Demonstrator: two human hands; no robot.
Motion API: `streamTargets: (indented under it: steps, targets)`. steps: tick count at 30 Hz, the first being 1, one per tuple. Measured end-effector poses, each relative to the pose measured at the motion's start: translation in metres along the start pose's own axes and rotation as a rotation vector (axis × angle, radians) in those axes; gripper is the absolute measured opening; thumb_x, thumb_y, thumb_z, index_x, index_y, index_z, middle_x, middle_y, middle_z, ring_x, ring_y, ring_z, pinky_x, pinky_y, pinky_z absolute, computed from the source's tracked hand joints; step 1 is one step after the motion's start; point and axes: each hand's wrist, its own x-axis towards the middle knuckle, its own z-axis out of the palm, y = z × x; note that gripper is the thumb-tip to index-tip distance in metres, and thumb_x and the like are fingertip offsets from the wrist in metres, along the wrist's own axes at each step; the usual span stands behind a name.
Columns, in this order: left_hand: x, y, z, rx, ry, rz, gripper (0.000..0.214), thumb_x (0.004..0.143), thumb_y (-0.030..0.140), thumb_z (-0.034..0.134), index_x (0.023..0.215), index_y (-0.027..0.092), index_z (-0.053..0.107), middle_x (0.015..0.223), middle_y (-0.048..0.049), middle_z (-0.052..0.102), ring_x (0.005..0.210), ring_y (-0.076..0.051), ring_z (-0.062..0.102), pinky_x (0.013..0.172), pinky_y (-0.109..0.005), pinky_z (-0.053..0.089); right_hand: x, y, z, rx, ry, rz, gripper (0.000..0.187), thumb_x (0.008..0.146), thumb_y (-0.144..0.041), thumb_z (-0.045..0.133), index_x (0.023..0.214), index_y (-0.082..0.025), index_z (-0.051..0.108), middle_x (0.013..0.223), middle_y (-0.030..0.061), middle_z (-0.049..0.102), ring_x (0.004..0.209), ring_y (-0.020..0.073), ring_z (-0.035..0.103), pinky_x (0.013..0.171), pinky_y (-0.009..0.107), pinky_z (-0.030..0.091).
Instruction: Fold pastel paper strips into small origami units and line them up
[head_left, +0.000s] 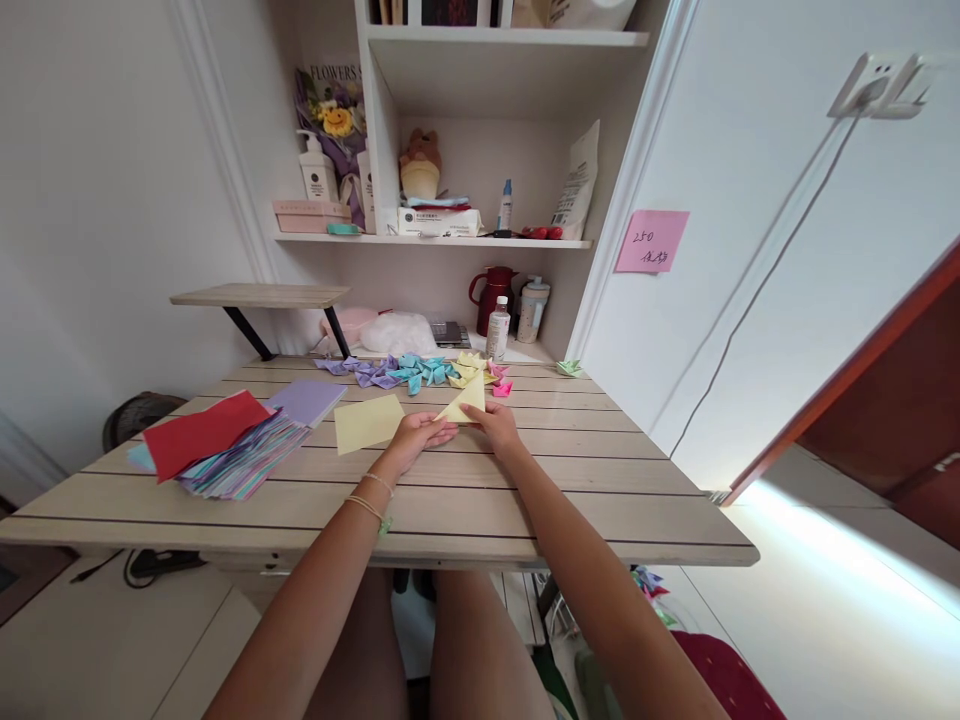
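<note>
Between my two hands is a pale yellow sheet of paper (469, 398) folded into a triangle, its tip pointing up and away from me. My left hand (417, 440) grips its lower left corner, thumb on top. On the right edge, my right hand (495, 424) pinches it between thumb and fingers. A flat yellow sheet (367, 422) lies on the table left of my left hand. Just beyond the folded paper sits a row of folded paper pieces: purple ones (375, 372), blue ones (420, 372), yellow ones (463, 366) and a bright pink one (502, 389).
A fanned stack of coloured paper (251, 450) with a red sheet (202, 432) on top lies at the left of the wooden table (600, 500). A green folded piece (569, 368) sits at the back right. Behind stand a bottle (498, 330), a dark red jug (491, 295) and a tumbler (532, 310).
</note>
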Motion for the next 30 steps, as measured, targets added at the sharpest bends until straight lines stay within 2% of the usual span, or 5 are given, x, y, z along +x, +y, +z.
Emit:
streamTargets:
  steps: [4, 8, 18, 26, 30]
  targets:
    - [-0.0009, 0.0006, 0.0009, 0.028, -0.008, -0.016, 0.029, 0.062, 0.023, 0.074, 0.085, 0.007, 0.064, 0.082, -0.0147, 0.069, 0.075, -0.02, 0.068, 0.073, -0.028, 0.055, -0.0023, -0.0001, 0.0021, -0.037, -0.067, -0.002, 0.036, 0.047, -0.036, 0.077, 0.075, -0.013, 0.071, 0.071, 0.0056, 0.068, 0.07, 0.0194, 0.062, 0.063, 0.03, 0.051]
    - [0.0006, -0.0019, 0.0005, 0.06, 0.022, 0.002, 0.03, 0.058, 0.017, 0.076, 0.084, 0.007, 0.065, 0.079, -0.0123, 0.07, 0.072, -0.02, 0.068, 0.073, -0.026, 0.055, -0.0048, 0.0006, 0.005, -0.089, -0.101, -0.011, 0.031, 0.048, -0.034, 0.077, 0.071, -0.014, 0.071, 0.067, 0.0037, 0.068, 0.066, 0.018, 0.061, 0.061, 0.028, 0.049]
    - [0.0044, -0.0078, -0.0021, 0.058, 0.018, 0.03, 0.029, 0.056, 0.014, 0.077, 0.081, 0.006, 0.064, 0.076, -0.0131, 0.07, 0.069, -0.02, 0.068, 0.071, -0.025, 0.056, -0.0034, 0.0043, 0.0035, -0.113, -0.086, 0.015, 0.026, 0.049, -0.033, 0.076, 0.064, -0.013, 0.07, 0.064, 0.0044, 0.066, 0.062, 0.0158, 0.058, 0.058, 0.026, 0.047]
    - [0.0036, -0.0085, -0.0021, 0.07, 0.005, 0.029, 0.03, 0.056, 0.015, 0.077, 0.082, 0.006, 0.064, 0.075, -0.0123, 0.07, 0.07, -0.019, 0.068, 0.073, -0.025, 0.055, -0.0073, 0.0006, 0.0053, -0.116, -0.077, 0.0, 0.03, 0.048, -0.034, 0.076, 0.069, -0.013, 0.071, 0.066, 0.0041, 0.067, 0.062, 0.015, 0.057, 0.058, 0.026, 0.046]
    - [0.0057, -0.0087, -0.0024, 0.064, 0.038, 0.051, 0.031, 0.054, 0.015, 0.078, 0.081, 0.006, 0.064, 0.074, -0.0117, 0.07, 0.069, -0.02, 0.068, 0.073, -0.027, 0.056, -0.0073, 0.0006, 0.0057, -0.124, -0.069, -0.006, 0.031, 0.049, -0.036, 0.075, 0.067, -0.012, 0.07, 0.065, 0.0039, 0.066, 0.059, 0.0134, 0.055, 0.056, 0.025, 0.044]
